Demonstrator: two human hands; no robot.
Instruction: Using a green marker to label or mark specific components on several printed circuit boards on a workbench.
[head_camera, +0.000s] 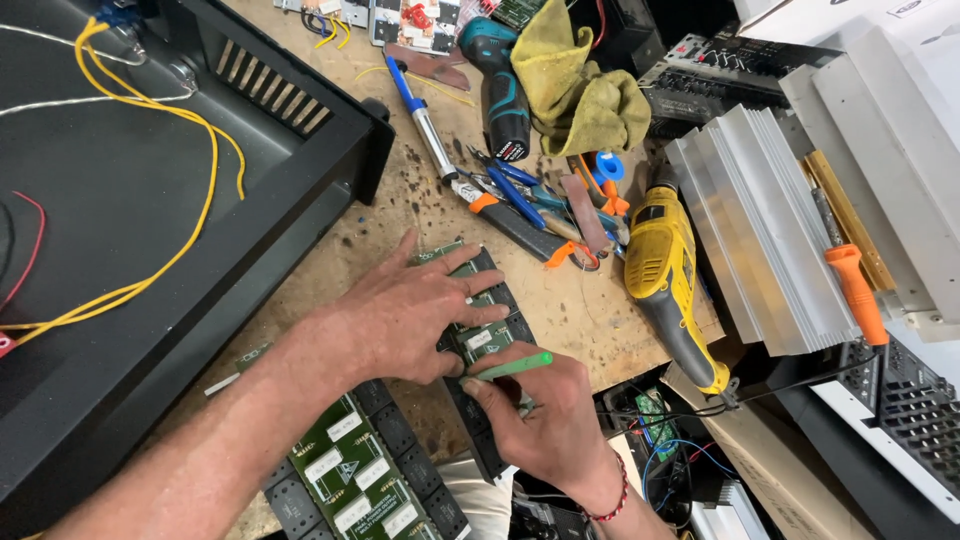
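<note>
My left hand lies flat, fingers spread, on a long green circuit board lined with black transistors along both edges. It presses the board's far end against the wooden bench. My right hand grips a thin green-handled tool like a pen, its tip pointing down at the board's edge just below my left fingers. A red string bracelet circles my right wrist.
A large open black metal chassis with yellow wires fills the left. Pliers, cutters and a blue-handled tool lie behind the board. A yellow drill, a teal drill, a yellow rag, finned aluminium heatsinks and an orange-handled screwdriver crowd the right.
</note>
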